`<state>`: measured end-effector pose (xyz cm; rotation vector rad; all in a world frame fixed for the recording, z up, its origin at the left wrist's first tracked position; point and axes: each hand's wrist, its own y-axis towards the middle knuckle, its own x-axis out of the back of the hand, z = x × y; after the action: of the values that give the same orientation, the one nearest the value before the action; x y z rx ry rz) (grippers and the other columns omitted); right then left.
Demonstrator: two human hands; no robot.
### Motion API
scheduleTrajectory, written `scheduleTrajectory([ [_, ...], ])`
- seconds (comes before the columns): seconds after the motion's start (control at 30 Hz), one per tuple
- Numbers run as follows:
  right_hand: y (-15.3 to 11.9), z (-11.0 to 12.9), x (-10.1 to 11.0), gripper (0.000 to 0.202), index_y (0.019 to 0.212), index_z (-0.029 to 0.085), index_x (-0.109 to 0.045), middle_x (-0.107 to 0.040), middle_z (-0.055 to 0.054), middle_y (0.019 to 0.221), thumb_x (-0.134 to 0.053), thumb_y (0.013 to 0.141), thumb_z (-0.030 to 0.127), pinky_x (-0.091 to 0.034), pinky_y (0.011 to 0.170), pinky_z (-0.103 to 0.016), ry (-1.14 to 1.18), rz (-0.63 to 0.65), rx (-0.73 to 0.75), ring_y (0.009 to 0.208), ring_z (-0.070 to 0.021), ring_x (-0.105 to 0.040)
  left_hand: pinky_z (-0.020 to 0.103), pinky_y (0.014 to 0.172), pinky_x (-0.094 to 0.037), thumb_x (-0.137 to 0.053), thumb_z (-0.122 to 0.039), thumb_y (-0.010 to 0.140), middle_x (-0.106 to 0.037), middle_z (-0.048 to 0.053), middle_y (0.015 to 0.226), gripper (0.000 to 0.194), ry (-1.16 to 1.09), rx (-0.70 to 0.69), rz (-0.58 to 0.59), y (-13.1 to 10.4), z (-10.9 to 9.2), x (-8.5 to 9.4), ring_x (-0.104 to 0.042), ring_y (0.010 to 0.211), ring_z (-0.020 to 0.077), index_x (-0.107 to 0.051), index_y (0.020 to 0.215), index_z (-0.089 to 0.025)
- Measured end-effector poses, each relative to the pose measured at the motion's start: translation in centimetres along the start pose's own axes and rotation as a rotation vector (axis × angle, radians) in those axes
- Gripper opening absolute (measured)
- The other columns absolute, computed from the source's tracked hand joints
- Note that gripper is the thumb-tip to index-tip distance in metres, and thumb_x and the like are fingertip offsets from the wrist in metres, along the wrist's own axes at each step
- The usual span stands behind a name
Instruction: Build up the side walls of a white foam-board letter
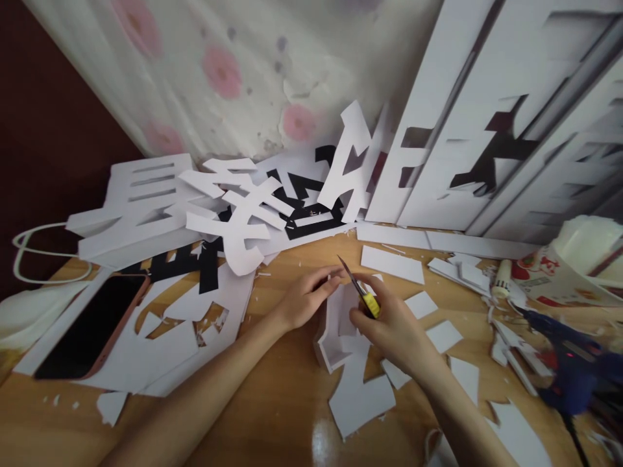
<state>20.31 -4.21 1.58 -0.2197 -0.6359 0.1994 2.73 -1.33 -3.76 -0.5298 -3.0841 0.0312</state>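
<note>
My right hand (389, 318) is closed round a yellow craft knife (370, 305), its dark blade pointing up and to the left. Under the knife lies a white foam board piece (357, 389) with upright side strips (331, 344) along its edges. My left hand (309, 295) is at the far left end of this piece, thumb and fingers bent together near its top edge; the blade tip is close to those fingers. Whether the fingers pinch the board is partly hidden.
Cut white letters (243, 220) and black ones lie at the back left, near a phone (92, 327). White boards (438, 130) lean at the back right. A blue glue gun (569, 357), a paper bowl (564, 275) and scraps (445, 335) are on the right.
</note>
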Motion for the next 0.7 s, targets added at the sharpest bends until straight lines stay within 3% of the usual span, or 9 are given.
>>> scheduleTrajectory([
  [0.37,0.0,-0.3,0.1,0.061,0.130,0.020,-0.054,-0.053,0.009,0.061,-0.054,0.069,0.028,-0.038,0.052,-0.027,-0.003,-0.004,-0.008,0.052,-0.0136,-0.050,0.043,0.111,-0.042,-0.056,-0.045,0.095,-0.069,0.010,0.132,0.040,0.021,-0.004,0.029,0.2,-0.1,0.1,-0.060,0.127,0.0278,-0.066,0.124,-0.019],
  [0.47,0.0,-0.5,0.0,0.060,0.130,0.024,-0.053,-0.054,0.009,0.062,-0.055,0.071,0.028,-0.039,0.052,-0.027,0.041,0.015,-0.003,0.052,-0.0134,-0.050,0.044,0.109,-0.044,-0.064,-0.042,0.090,-0.070,0.010,0.127,0.040,0.031,-0.029,0.057,0.2,-0.3,0.2,-0.062,0.123,0.0278,-0.065,0.123,-0.019],
  [0.6,0.1,-0.8,-0.1,0.053,0.129,0.027,-0.052,-0.053,0.010,0.063,-0.056,0.076,0.025,-0.038,0.053,-0.027,0.080,0.045,0.043,0.054,-0.0127,-0.048,0.045,0.111,-0.042,-0.082,-0.033,0.074,-0.068,0.010,0.129,0.058,0.058,-0.066,0.108,0.1,-0.6,0.4,-0.059,0.125,0.0293,-0.061,0.126,-0.020],
  [0.7,0.3,-1.0,0.0,0.054,0.133,0.027,-0.050,-0.061,0.007,0.073,-0.057,0.080,0.024,-0.044,0.059,-0.027,0.122,0.096,0.095,0.060,-0.0129,-0.054,0.047,0.113,-0.040,-0.083,-0.035,0.072,-0.064,0.010,0.135,0.064,0.019,-0.042,0.163,0.3,-0.3,0.9,-0.055,0.131,0.0309,-0.059,0.131,-0.023],
])
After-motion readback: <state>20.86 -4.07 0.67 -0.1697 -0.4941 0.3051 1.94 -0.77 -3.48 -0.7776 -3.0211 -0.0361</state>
